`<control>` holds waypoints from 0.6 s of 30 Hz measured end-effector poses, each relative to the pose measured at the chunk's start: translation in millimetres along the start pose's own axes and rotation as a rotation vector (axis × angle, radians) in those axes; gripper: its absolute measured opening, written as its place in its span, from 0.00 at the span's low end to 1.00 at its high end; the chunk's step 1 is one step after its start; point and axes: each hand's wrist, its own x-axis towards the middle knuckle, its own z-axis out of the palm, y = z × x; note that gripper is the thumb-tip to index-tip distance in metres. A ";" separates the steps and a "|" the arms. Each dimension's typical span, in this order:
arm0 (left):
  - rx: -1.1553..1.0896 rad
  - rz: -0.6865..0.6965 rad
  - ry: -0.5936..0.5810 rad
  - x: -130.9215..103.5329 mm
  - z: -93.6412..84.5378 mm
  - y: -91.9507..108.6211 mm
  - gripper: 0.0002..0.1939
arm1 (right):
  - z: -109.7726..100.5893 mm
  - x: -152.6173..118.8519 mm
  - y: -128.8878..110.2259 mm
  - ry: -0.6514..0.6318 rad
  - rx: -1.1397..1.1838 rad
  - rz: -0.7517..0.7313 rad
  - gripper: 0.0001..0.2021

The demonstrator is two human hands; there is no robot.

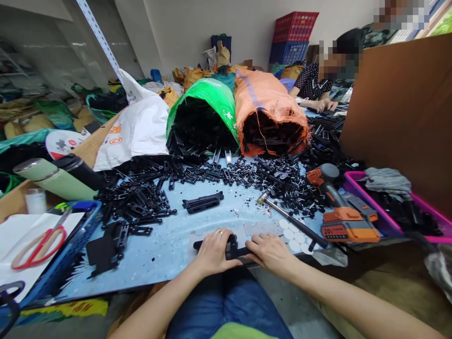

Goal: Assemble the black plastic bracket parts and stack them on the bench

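Observation:
At the front edge of the blue tabletop (165,254), my left hand (216,252) is closed over a black plastic part (233,248), a ring on one finger. My right hand (270,252) grips the right end of the same part, fingers curled over it. Much of the part is hidden under both hands, so its exact kind does not show. Just beyond lies another long black plastic part (203,202). To the right of my right hand are a hammer (289,217), several white discs (294,235) and an orange and grey cordless drill (341,212).
Heaps of black parts (137,197) and screws (278,179) spread before a green sack (208,94) and an orange sack (268,99). Red-handled scissors (42,247) lie in a blue basket (76,249) at left. A pink tray (399,221) stands right; a co-worker (318,84) sits behind.

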 end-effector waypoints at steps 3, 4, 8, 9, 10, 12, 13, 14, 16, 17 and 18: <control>0.010 0.024 0.024 0.4 3.6 -4.3 0.28 | -6.7 3.0 -2.0 0.026 -0.021 0.002 0.11; 0.014 0.028 0.038 0.7 5.4 -5.5 0.26 | -8.7 4.5 -2.1 0.034 -0.025 0.002 0.11; 0.029 0.012 0.091 -0.6 12.2 -6.2 0.23 | -10.1 12.4 7.8 0.056 -0.023 -0.049 0.11; 0.033 0.000 0.087 -1.0 13.1 -4.9 0.23 | -7.8 14.5 13.5 0.057 -0.015 -0.076 0.12; 0.036 -0.016 0.073 -0.5 13.3 -3.4 0.24 | -4.2 16.5 20.3 0.054 0.004 -0.107 0.13; 0.039 -0.026 0.030 6.7 11.6 -1.1 0.27 | 5.6 19.6 35.3 0.043 0.076 -0.154 0.15; 0.041 -0.012 0.010 15.3 9.3 -1.3 0.30 | 11.1 20.6 42.4 0.041 0.122 -0.163 0.16; 0.047 0.003 -0.002 28.2 6.1 -3.1 0.30 | 16.3 20.9 48.4 0.044 0.166 -0.160 0.17; 0.103 -0.039 0.012 66.3 -2.9 -12.6 0.26 | 24.5 20.0 56.0 0.058 0.233 -0.129 0.17; 0.143 -0.104 0.032 90.0 -8.1 -20.2 0.21 | 26.9 19.2 57.6 0.063 0.253 -0.113 0.17; 0.210 -0.230 0.047 114.9 -13.1 -29.3 0.18 | 27.9 18.5 58.4 0.065 0.270 -0.102 0.17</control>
